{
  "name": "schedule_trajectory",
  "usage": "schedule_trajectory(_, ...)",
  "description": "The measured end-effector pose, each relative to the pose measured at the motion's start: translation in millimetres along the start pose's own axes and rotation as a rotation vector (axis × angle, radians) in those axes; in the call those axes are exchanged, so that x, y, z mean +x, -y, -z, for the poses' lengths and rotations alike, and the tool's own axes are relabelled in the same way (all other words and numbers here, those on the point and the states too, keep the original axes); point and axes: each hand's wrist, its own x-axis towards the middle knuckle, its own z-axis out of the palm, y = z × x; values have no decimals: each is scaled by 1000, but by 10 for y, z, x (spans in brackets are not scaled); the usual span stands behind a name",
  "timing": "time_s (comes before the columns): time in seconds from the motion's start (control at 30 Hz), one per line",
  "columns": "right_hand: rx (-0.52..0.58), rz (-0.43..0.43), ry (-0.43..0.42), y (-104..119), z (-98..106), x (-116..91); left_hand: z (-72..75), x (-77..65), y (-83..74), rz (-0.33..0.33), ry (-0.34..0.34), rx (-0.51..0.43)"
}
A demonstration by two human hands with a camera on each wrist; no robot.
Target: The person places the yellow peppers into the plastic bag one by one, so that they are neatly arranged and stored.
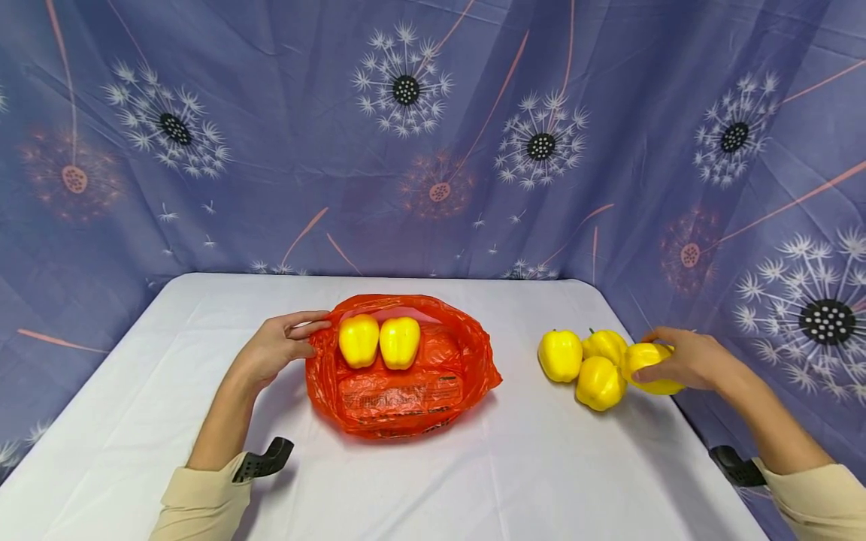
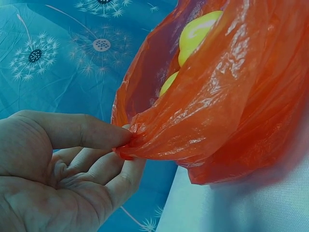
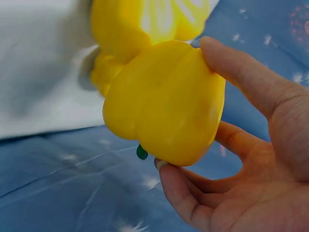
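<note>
A red plastic bag (image 1: 399, 391) lies with its mouth spread on the white table, two yellow bell peppers (image 1: 359, 340) inside it. My left hand (image 1: 274, 346) pinches the bag's left rim between thumb and fingers, as the left wrist view shows on the gathered plastic (image 2: 130, 142). At the right, my right hand (image 1: 693, 359) grips a yellow bell pepper (image 3: 164, 104) with a green stem, thumb on one side and fingers on the other. This pepper overlaps the others in the group beside it in the head view.
Several more yellow bell peppers (image 1: 560, 355) sit together on the right part of the table, left of the right hand. The white-covered table (image 1: 541, 466) ends at a blue dandelion-print curtain (image 1: 433, 225) behind and at the right.
</note>
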Motion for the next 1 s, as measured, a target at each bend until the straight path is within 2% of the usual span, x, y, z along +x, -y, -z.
schedule_trajectory(0.17, 10, 27, -8, 239, 5, 43, 9, -9, 12, 3, -1, 9)
schedule_trajectory(0.33, 49, 37, 28, 492, -27, 99, 6, -12, 7, 14, -4, 8)
schedule_trajectory(0.53, 79, 102, 56, 780, -89, 175, 3, -14, -2, 18, -3, 3)
schedule_trajectory(0.8, 89, 165, 60, 1089, -252, 247, 10, -8, -6, 16, -8, 5)
schedule_trajectory(1.0, 129, 217, 50, 1233, -421, 279, 22, 1, 8, 19, -10, 4)
